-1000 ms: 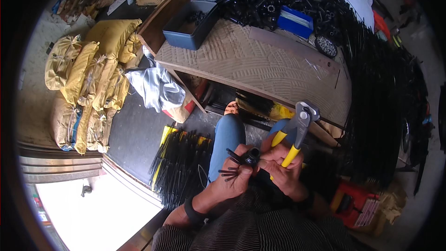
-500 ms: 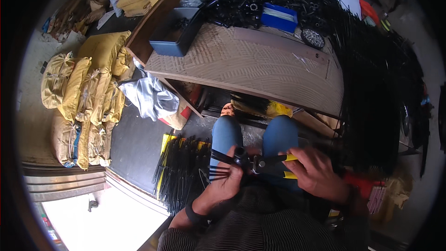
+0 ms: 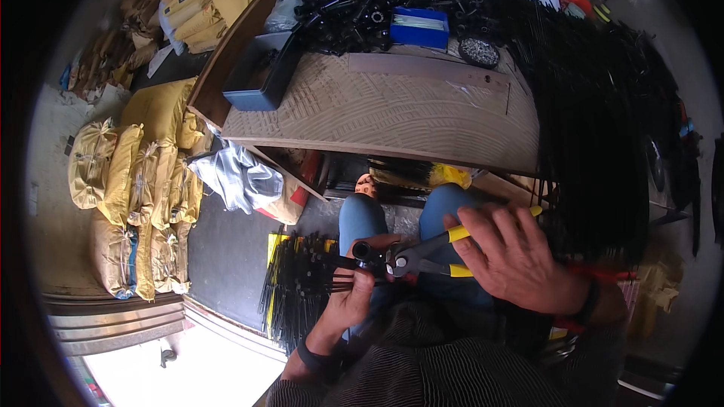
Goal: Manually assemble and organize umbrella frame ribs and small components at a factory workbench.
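Note:
My left hand [image 3: 350, 300] is closed around a black part with a round, hollow end [image 3: 363, 250], held above my lap. Several thin black rods [image 3: 339, 280] stick out on the left side of that hand. In my right hand [image 3: 509, 260] are pliers [image 3: 402, 262] with yellow-tipped handles. Its fingers lie over the upper handle, and the two handles stand wide apart. The plier head is right against the black part; what lies between the jaws is too small to make out.
Ahead stands a worktable [image 3: 392, 117] with a grey bin [image 3: 256, 79], a blue box [image 3: 419, 30], a round dish of small pieces [image 3: 479, 53] and heaped black parts. Black rods [image 3: 298, 283] stand bundled at left, near stacked yellow sacks [image 3: 139, 173]. More black rods [image 3: 596, 151] hang at right.
The plier handles have spread wider, and my right hand has moved up and opened out over the upper handle. My left hand has shifted slightly, still holding the black part. The view has turned a little.

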Tool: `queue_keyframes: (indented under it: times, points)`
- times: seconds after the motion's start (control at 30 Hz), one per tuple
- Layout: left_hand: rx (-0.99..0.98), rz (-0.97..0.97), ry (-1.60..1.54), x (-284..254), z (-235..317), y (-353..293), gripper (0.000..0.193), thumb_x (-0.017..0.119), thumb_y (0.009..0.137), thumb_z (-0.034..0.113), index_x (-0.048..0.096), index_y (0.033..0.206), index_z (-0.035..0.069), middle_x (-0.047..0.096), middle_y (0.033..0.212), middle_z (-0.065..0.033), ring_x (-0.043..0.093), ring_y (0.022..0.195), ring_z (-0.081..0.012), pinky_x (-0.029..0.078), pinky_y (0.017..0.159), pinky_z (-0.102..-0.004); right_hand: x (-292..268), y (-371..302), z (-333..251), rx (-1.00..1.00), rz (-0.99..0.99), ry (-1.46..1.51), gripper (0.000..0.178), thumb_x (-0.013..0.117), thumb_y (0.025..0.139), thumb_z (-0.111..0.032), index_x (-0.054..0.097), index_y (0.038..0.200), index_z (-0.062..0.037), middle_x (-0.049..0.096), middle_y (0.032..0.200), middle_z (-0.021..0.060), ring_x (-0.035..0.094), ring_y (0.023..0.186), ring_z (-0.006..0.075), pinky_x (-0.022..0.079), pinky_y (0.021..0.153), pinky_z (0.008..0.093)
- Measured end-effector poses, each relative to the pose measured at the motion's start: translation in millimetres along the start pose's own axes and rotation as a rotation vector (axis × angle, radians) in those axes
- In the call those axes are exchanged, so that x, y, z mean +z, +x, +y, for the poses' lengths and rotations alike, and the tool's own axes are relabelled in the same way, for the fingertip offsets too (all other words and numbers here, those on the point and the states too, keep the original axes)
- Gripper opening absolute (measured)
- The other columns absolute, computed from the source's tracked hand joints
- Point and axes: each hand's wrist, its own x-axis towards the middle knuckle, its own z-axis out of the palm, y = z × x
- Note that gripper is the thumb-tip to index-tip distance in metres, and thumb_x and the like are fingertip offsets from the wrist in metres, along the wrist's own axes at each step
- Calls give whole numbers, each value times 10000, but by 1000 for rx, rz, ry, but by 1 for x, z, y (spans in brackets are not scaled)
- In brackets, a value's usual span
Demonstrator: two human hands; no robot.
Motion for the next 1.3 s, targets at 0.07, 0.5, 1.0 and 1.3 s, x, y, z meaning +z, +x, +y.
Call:
queue_keyframes:
  times: [0.07,0.5,1.0,1.3]
  points:
    - [5,15,57,1,0,-3,585,346,916,461,404,1211,-40,553,966,-95,555,844,-133,449,730,-259,-7,2,5,-41,-40,22,251,588,754,-221,597,914,-27,461,1044,94,496,847,200,439,737,390]
    - [-44,-130,-97,-6,-19,-11,604,303,912,503,445,1133,-41,557,937,-115,530,768,-138,428,752,-297,14,-10,21,-95,-450,1243,254,574,770,-44,500,1012,-18,460,1068,97,508,1014,219,416,844,368]
    - [38,-193,70,1,-9,-13,559,302,898,539,465,997,13,498,754,-58,492,705,-137,416,691,-297,-1,3,38,-111,-754,1421,230,544,845,-90,402,1014,-28,596,817,101,619,658,195,461,553,328]
    - [163,388,223,-13,-31,-1,596,202,939,447,443,1174,-45,588,900,-108,549,809,-148,434,725,-285,41,23,2,388,-37,722,327,596,822,-263,386,979,-68,526,875,96,586,701,285,454,572,396]
